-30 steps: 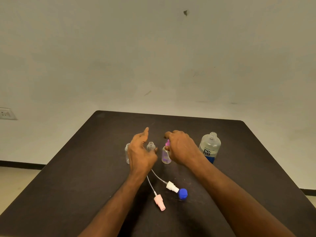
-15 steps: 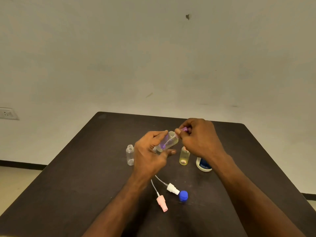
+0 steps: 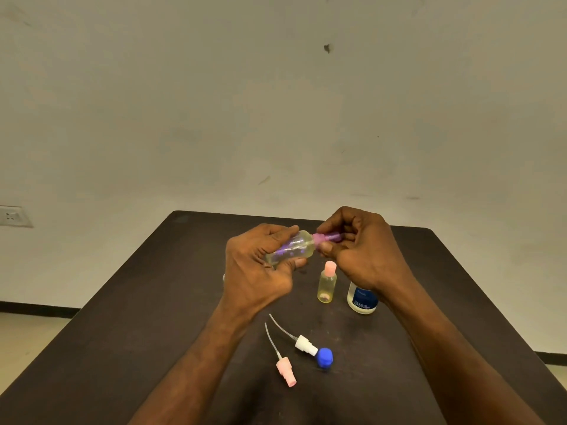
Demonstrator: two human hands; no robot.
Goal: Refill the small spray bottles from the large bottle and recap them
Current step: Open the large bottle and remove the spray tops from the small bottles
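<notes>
My left hand point(image 3: 257, 268) grips a small clear spray bottle point(image 3: 291, 248) with purple marks, held on its side above the table. My right hand point(image 3: 362, 250) pinches the bottle's purple spray cap point(image 3: 326, 238) at the neck. Below them a small yellowish bottle point(image 3: 327, 285) with a pink cap stands upright. The large bottle point(image 3: 362, 300) with a blue label stands to its right, its top hidden by my right wrist. A white spray head point(image 3: 305, 345), a pink spray head point(image 3: 285, 371) and a blue cap point(image 3: 324, 358) lie nearer to me.
The dark table point(image 3: 138, 317) stands against a pale wall, its far edge just beyond my hands. A sliver of another clear bottle point(image 3: 224, 277) shows behind my left hand. A wall socket point(image 3: 12, 216) sits at far left.
Both hands lifted the purple-marked bottle off the table and tipped it sideways. My right hand stays on its purple cap. My left hand now hides the clear bottles.
</notes>
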